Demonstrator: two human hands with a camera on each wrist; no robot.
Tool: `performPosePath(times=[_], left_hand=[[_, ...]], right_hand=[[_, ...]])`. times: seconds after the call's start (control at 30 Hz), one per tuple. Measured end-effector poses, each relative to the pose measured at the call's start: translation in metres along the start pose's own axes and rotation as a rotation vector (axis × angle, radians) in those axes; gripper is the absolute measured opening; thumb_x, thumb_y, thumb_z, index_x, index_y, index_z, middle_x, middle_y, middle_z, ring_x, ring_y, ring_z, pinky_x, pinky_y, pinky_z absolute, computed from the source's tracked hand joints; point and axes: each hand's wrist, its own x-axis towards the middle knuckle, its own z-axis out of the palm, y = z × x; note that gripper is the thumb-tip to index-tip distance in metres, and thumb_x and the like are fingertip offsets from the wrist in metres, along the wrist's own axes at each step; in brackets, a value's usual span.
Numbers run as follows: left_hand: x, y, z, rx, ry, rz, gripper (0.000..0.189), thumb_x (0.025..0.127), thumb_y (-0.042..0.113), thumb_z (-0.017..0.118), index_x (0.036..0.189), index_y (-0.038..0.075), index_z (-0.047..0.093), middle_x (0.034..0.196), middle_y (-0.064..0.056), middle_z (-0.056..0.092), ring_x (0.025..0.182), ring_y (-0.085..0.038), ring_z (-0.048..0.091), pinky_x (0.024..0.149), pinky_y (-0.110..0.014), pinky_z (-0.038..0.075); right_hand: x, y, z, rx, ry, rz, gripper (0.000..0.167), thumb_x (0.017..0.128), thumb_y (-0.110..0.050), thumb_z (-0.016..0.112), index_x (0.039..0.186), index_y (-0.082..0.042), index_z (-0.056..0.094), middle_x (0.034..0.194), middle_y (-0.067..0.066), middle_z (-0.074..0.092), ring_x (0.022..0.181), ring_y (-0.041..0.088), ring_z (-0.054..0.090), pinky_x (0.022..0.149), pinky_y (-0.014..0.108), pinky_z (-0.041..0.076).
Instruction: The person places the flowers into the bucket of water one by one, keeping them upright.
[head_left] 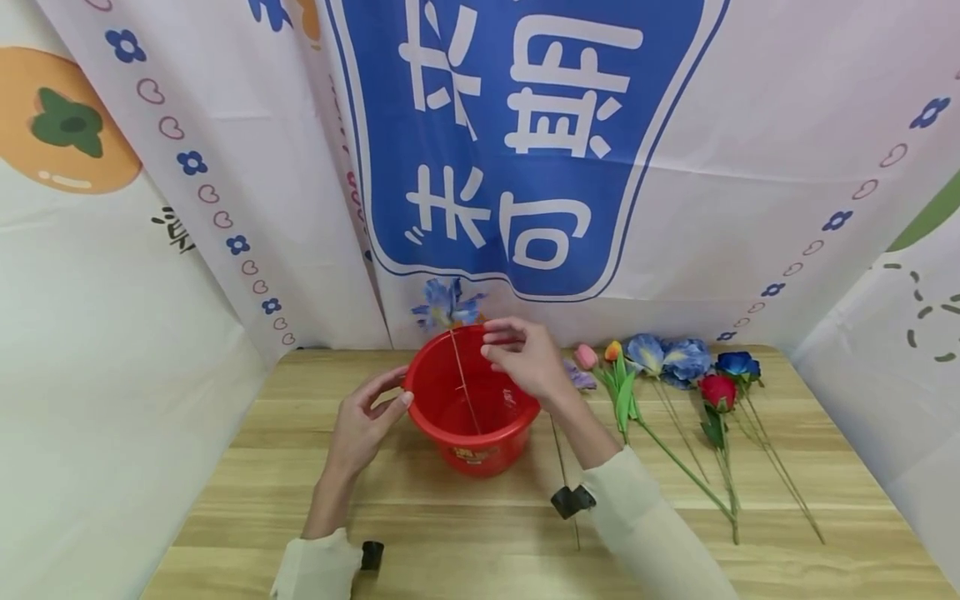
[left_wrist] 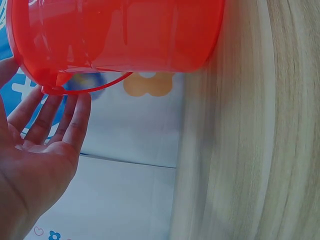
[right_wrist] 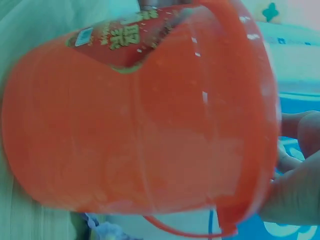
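A red plastic bucket stands on the wooden table, with a label on its near side. Inside it leans a blue artificial flower, its thin stem slanting to the bottom and its bloom above the far rim. My left hand rests on the bucket's left rim; in the left wrist view its fairly straight fingers touch the rim near the handle joint. Over the right side of the opening is my right hand, its fingers loosely bent with nothing seen between them. The right wrist view shows mostly the bucket's side.
To the right lie a pink tulip, an orange tulip, blue flowers, a red rose and a dark blue rose. A purple flower lies partly behind the right forearm. A printed cloth hangs behind.
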Motion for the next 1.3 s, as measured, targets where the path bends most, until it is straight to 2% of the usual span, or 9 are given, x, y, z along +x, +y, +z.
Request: performPosePath(times=[0.17, 0.33, 0.53, 0.67, 0.77, 0.87, 1.1, 1.3], left_hand=[[0.001, -0.001, 0.001, -0.002, 0.001, -0.001, 0.045, 0.1, 0.004, 0.074, 0.143, -0.003, 0.064, 0.142, -0.025, 0.065, 0.123, -0.004, 0.063, 0.097, -0.017, 0.059], [0.001, 0.0, 0.002, -0.002, 0.003, -0.006, 0.044, 0.101, 0.006, 0.073, 0.143, -0.002, 0.064, 0.143, -0.025, 0.064, 0.124, -0.005, 0.063, 0.098, -0.017, 0.059], [0.001, 0.0, 0.002, -0.004, 0.002, -0.01, 0.044, 0.101, 0.006, 0.073, 0.143, -0.002, 0.064, 0.143, -0.024, 0.064, 0.125, -0.005, 0.063, 0.098, -0.017, 0.059], [0.0, 0.0, 0.001, -0.001, -0.003, -0.008, 0.044, 0.101, 0.006, 0.073, 0.143, -0.002, 0.064, 0.144, -0.023, 0.064, 0.125, -0.005, 0.063, 0.098, -0.017, 0.059], [0.0, -0.001, 0.002, -0.005, -0.006, -0.001, 0.043, 0.101, 0.005, 0.072, 0.143, -0.002, 0.064, 0.144, -0.024, 0.063, 0.125, -0.005, 0.063, 0.098, -0.018, 0.059], [0.0, 0.0, 0.002, -0.014, -0.005, 0.006, 0.043, 0.101, 0.004, 0.072, 0.143, -0.002, 0.064, 0.143, -0.026, 0.063, 0.125, -0.005, 0.063, 0.098, -0.018, 0.059], [0.001, 0.0, 0.002, -0.024, -0.003, 0.005, 0.043, 0.101, 0.002, 0.071, 0.143, -0.004, 0.064, 0.143, -0.027, 0.063, 0.124, -0.006, 0.063, 0.097, -0.017, 0.059], [0.001, 0.0, 0.002, -0.021, -0.002, -0.005, 0.044, 0.101, 0.003, 0.072, 0.144, -0.002, 0.064, 0.144, -0.025, 0.064, 0.125, -0.006, 0.063, 0.097, -0.018, 0.059]], right_hand=[[-0.009, 0.002, -0.02, 0.048, 0.053, 0.011, 0.037, 0.1, -0.006, 0.074, 0.137, -0.004, 0.069, 0.132, 0.026, 0.07, 0.115, 0.037, 0.074, 0.094, 0.048, 0.066], [-0.018, 0.008, -0.04, 0.092, 0.115, 0.015, 0.039, 0.1, -0.005, 0.073, 0.139, -0.003, 0.068, 0.132, 0.024, 0.071, 0.117, 0.04, 0.073, 0.089, 0.038, 0.067], [-0.028, 0.024, -0.063, 0.133, 0.164, 0.002, 0.042, 0.1, -0.005, 0.074, 0.14, 0.0, 0.066, 0.129, 0.022, 0.071, 0.104, 0.022, 0.077, 0.088, 0.035, 0.067], [-0.033, 0.036, -0.073, 0.16, 0.176, 0.032, 0.043, 0.1, -0.004, 0.073, 0.141, 0.002, 0.064, 0.125, 0.017, 0.071, 0.101, 0.018, 0.078, 0.092, 0.036, 0.066], [-0.037, 0.044, -0.079, 0.165, 0.181, 0.06, 0.043, 0.1, -0.004, 0.072, 0.142, 0.003, 0.063, 0.123, 0.013, 0.07, 0.1, 0.014, 0.076, 0.094, 0.036, 0.066], [-0.041, 0.051, -0.082, 0.163, 0.181, 0.083, 0.044, 0.101, -0.005, 0.072, 0.143, 0.003, 0.062, 0.127, 0.017, 0.068, 0.097, 0.01, 0.075, 0.094, 0.035, 0.066], [-0.046, 0.067, -0.087, 0.16, 0.164, 0.144, 0.048, 0.102, -0.008, 0.071, 0.147, 0.002, 0.059, 0.145, 0.023, 0.061, 0.1, 0.004, 0.073, 0.09, 0.027, 0.066], [-0.048, 0.086, -0.087, 0.167, 0.152, 0.178, 0.05, 0.102, -0.006, 0.071, 0.147, 0.007, 0.056, 0.136, 0.024, 0.063, 0.103, 0.012, 0.073, 0.094, 0.033, 0.066]])
